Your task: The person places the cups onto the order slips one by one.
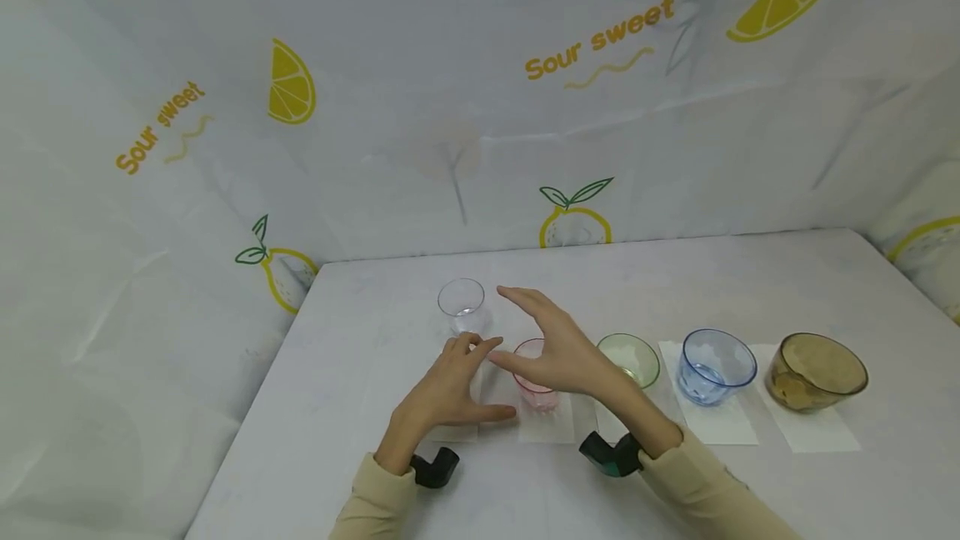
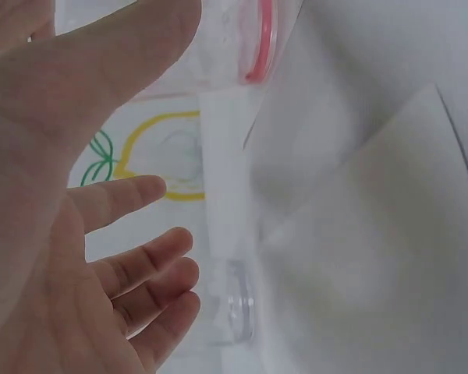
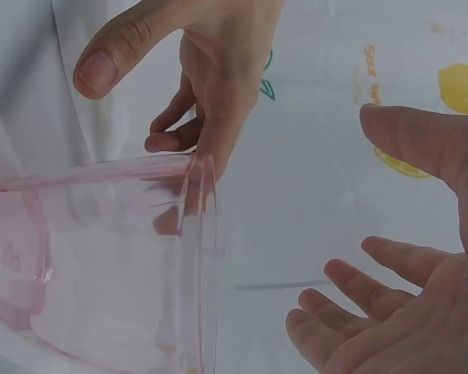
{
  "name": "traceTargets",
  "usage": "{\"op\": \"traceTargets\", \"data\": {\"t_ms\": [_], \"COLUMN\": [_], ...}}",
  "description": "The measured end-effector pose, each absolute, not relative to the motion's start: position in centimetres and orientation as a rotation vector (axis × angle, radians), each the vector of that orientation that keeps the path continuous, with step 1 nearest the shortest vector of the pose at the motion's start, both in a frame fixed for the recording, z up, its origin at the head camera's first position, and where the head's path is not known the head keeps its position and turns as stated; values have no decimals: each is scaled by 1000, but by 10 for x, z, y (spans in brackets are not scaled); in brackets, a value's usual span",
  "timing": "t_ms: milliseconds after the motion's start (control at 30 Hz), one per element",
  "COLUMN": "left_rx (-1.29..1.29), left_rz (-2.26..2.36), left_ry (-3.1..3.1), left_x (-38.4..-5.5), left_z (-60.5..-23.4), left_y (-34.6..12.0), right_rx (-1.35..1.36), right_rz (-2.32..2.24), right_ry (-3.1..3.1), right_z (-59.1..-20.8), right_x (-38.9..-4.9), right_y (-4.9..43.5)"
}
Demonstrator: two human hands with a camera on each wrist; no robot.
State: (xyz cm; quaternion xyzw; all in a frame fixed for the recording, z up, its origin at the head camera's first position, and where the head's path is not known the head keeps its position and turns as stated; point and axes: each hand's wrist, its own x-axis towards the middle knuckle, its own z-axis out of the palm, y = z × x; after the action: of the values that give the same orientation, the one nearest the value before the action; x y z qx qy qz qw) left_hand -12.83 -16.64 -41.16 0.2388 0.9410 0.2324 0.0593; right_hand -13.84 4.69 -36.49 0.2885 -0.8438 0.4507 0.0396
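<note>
In the head view my left hand [image 1: 442, 390] is held with its fingers spread over a pale sheet at the left end of a row, holding nothing. My right hand [image 1: 558, 344] hovers above the pink glass [image 1: 538, 398], thumb and fingers wide apart. The right wrist view shows the pink glass [image 3: 109, 265] apart from the right hand [image 3: 421, 304], with the left hand [image 3: 226, 86] behind its rim. A clear glass [image 1: 462, 298] stands farther back, just beyond the left fingertips. The left wrist view has the left palm [image 2: 54, 257] bare.
To the right stand a green glass [image 1: 628, 357], a blue glass [image 1: 712, 373] and an amber glass [image 1: 813, 373], on or by white paper sheets [image 1: 723, 427]. A lemon-print cloth [image 1: 420, 107] hangs behind the white table [image 1: 300, 440].
</note>
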Motion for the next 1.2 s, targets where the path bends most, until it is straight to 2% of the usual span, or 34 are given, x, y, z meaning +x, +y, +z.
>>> {"op": "traceTargets", "data": {"t_ms": [667,1200], "left_rx": [547,485], "left_rz": [682,776], "left_ry": [2888,2834], "left_x": [-124,-129], "left_z": [-403,-417], "left_y": [-219,-235], "right_rx": [761,604], "right_rz": [1543,1602], "right_ry": [-2610,-2773], "right_z": [-350,-367], "right_x": [-168,-197], "right_y": [3,-20]}}
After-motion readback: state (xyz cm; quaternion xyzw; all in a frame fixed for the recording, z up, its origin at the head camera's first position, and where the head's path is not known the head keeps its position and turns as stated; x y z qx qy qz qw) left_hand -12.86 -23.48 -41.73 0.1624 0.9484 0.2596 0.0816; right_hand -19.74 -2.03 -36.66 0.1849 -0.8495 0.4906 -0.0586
